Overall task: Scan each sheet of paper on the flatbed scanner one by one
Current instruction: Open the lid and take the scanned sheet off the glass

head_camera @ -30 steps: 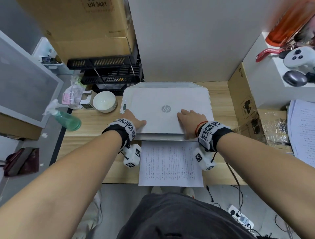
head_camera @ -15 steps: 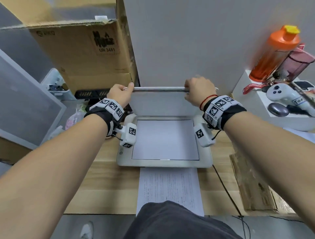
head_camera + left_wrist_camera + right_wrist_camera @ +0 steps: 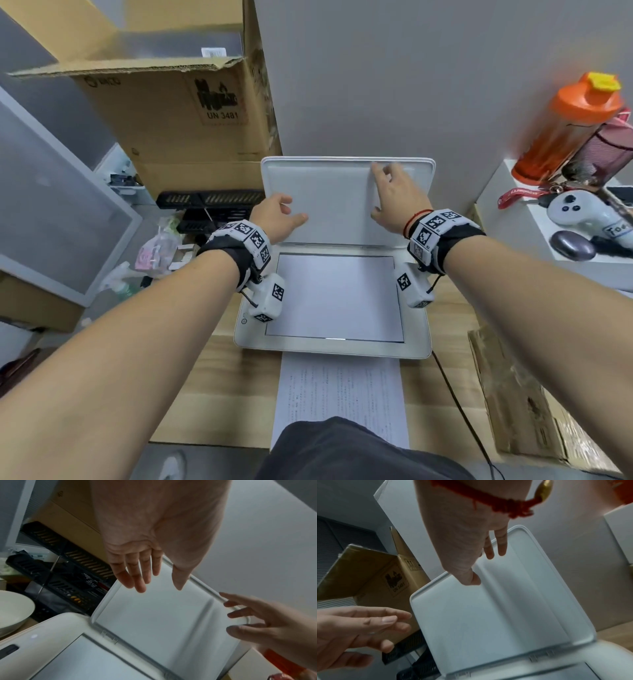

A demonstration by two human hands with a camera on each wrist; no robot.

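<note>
The scanner sat on the wooden desk with its lid raised upright against the grey wall, and its glass bed showed a plain pale surface; whether a sheet lay face down on it could not be told. One printed sheet of paper lay on the desk just in front of the scanner, its far edge touching the scanner's front. The left hand hung beside the lid's left edge with loose, spread fingers, grasping nothing. The right hand reached toward the lid's upper right, fingers straight and released. A large cardboard box stood open behind the scanner to the left; its contents were hidden. The head view alone showed the sheet, an orange bottle and a white game controller on the shelf to the right. The left wrist view alone showed a white bowl beside the scanner, and black slotted trays under the box.
</note>
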